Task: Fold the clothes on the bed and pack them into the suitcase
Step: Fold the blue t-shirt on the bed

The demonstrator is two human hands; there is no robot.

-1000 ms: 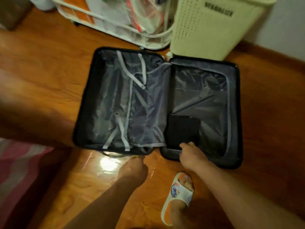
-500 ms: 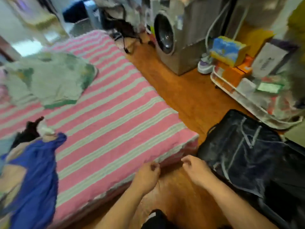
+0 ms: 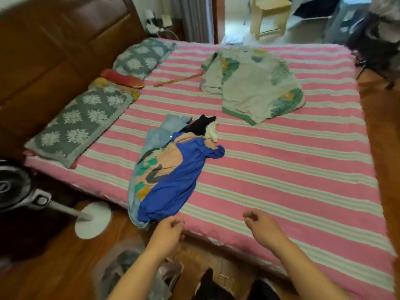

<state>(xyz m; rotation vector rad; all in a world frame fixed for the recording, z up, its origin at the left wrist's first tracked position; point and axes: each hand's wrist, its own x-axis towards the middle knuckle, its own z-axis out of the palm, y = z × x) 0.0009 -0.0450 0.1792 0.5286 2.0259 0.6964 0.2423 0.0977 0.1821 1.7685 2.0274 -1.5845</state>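
Observation:
A heap of clothes [image 3: 173, 167] lies on the pink striped bed [image 3: 292, 180]: a blue garment on top, a peach printed one, light blue, black and white pieces beneath. My left hand [image 3: 167, 231] hovers at the bed's near edge, just below the blue garment's hem, fingers loosely curled, holding nothing. My right hand [image 3: 263, 227] hangs over the bed edge further right, also loosely curled and empty. The suitcase is out of view.
A pale green-printed blanket [image 3: 253, 83] lies crumpled at the far side of the bed. Two grey patterned pillows [image 3: 80, 124] sit by the wooden headboard. A standing fan [image 3: 93, 219] is on the floor to the left. A plastic bag [image 3: 129, 267] lies by my feet.
My view has swung from the open suitcase on the floor to the bed. Both hands left the suitcase and now hover over the bed's near edge by the clothes heap.

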